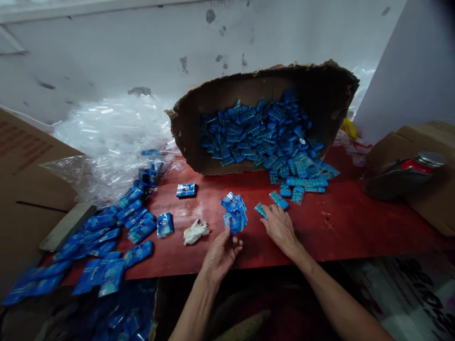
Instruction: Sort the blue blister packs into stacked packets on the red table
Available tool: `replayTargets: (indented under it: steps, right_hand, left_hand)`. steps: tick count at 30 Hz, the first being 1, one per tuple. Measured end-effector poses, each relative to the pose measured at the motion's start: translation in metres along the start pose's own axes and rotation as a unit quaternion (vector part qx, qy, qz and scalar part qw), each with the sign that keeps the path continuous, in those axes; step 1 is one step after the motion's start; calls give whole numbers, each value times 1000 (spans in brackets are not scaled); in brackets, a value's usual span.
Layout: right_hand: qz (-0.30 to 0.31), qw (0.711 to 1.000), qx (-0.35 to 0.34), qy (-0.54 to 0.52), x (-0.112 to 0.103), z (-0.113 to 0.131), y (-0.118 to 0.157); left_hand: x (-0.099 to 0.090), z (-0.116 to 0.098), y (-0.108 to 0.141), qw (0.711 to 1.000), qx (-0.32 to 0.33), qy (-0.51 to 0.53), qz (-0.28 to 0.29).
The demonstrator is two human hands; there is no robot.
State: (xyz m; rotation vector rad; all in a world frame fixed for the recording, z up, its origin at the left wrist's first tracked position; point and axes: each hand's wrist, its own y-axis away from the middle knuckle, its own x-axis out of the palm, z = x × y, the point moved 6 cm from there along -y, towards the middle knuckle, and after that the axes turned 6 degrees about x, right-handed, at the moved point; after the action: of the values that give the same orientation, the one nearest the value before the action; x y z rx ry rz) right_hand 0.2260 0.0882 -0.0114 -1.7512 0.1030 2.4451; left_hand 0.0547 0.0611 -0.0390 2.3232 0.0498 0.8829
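My left hand (223, 252) is near the front edge of the red table, its fingers curled and its thumb on the lower edge of a blue printed card (235, 222). More such cards (232, 201) lie loosely overlapped just beyond it. To the right, my right hand (280, 228) reaches down with its fingertips closed on a small blue packet with turquoise dots (260, 210). Another dotted packet (279, 200) lies just past those fingers. Left of my left hand are a crumpled white tissue (196, 232), a blue wrapped pack (165, 224) and a stack of blue cards (186, 190).
A torn cardboard box (199, 163) lies on its side at the back, with many dotted packets (256, 132) spilling out. Finished-looking blue packs (103, 232) heap at the left beside clear plastic bags (113, 128). A flask (426, 162) and carton (419, 199) stand right.
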Motion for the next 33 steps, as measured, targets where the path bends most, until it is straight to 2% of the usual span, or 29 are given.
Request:
replayTargets:
  steps: [3,5,8,10,13,18,21,25,30,33]
  right_hand:
    - [-8,998,4,-66,3,-4,-3]
    - [10,983,10,-181,-1,-6,-6]
    - [86,922,-19,-378,-14,0,-4]
    - [128,889,-64,-435,-28,9,2]
    - [140,886,-131,-422,-48,22,12]
    - [108,918,-180,-336,-57,30,18]
    - [88,934,-192,-288,-56,31,19]
    - [81,941,-201,-260,-57,34,22]
    - [122,927,-181,-305,-55,36,25]
    - [119,922,-171,-327,-52,36,28]
  left_hand:
    - [0,2,-2,1000,-4,2,-5]
    - [-1,2,-3,1000,-2,-2,-12]
    - [-3,2,-4,1000,9,-10,-21]
    - [-4,2,-5,1000,13,-13,-23]
    - [-3,4,-7,1000,12,-16,-22]
    - [-2,2,-6,999,28,-33,-11]
    - [-2,0,-4,998,41,-43,-4]
    - [0,-1,-3,996,56,-64,13]
    - [7,-9,-2,992,89,-80,44]
    - [9,-13,-1,990,101,-89,50]
